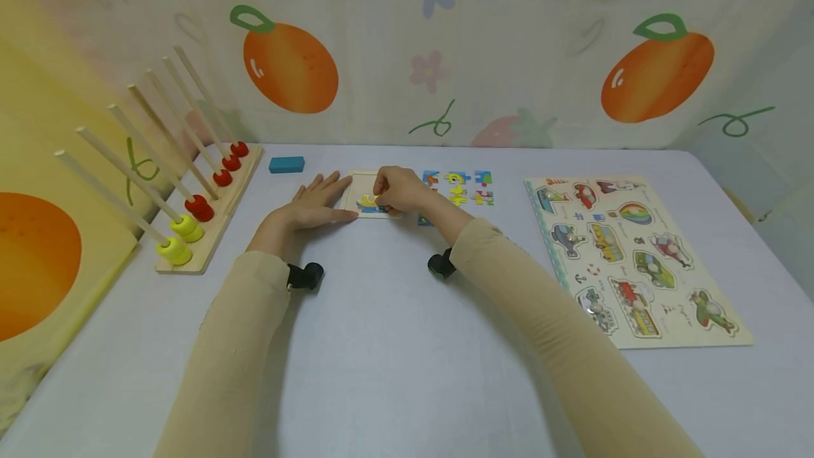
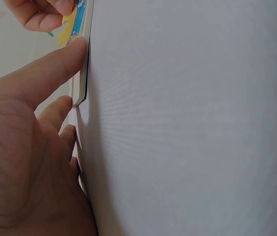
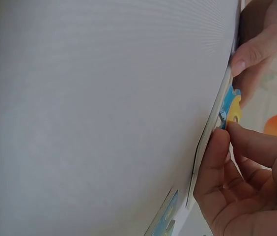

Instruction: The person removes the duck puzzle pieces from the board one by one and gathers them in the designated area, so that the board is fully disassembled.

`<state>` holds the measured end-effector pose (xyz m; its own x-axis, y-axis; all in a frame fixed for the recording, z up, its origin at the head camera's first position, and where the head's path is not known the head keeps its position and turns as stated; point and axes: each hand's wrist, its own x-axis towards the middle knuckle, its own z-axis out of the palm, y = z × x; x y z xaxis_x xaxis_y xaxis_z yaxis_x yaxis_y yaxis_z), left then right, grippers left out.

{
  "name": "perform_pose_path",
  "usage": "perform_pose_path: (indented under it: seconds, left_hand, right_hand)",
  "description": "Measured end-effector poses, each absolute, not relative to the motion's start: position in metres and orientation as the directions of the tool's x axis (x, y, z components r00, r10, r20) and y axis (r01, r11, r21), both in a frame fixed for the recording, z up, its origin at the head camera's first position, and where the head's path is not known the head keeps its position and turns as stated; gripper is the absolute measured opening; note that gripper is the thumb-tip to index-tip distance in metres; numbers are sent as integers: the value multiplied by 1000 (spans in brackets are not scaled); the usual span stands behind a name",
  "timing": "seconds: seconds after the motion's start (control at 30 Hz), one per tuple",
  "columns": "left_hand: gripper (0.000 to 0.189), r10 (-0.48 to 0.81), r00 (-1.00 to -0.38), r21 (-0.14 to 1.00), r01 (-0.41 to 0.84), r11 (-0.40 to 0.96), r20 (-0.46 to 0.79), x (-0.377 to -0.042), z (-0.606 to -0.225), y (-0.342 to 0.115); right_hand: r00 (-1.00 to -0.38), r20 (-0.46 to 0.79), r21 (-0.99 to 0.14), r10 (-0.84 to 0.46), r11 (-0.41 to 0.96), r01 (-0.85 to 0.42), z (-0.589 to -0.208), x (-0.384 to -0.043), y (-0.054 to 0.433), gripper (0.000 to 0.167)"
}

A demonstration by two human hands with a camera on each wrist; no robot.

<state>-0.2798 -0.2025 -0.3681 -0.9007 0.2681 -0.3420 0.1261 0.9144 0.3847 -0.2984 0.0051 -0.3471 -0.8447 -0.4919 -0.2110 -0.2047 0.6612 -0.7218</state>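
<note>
A small wooden puzzle tray lies on the table in the head view, with blue and yellow jigsaw pieces along its near side. My left hand rests at the tray's left side, fingers spread and the thumb on its near corner. Over the tray's right part, my right hand pinches a puzzle piece between thumb and index finger; most of that piece is hidden by the fingers. In the right wrist view, blue and yellow pieces show just beyond those fingertips.
Several loose jigsaw pieces lie right of the tray, some partly behind the right wrist. A teal block sits behind the left hand. A bead-and-peg stand is at the left; a vehicle picture board lies at the right.
</note>
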Motion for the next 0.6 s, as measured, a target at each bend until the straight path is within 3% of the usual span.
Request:
perform_pose_path:
  seconds: [0.6]
  left_hand:
    - [87,258,-898,372,118,921,-355,-282,-369,-201]
  right_hand:
    - [-843,-224,-773,-490,615,-152,-336,-307,22,21]
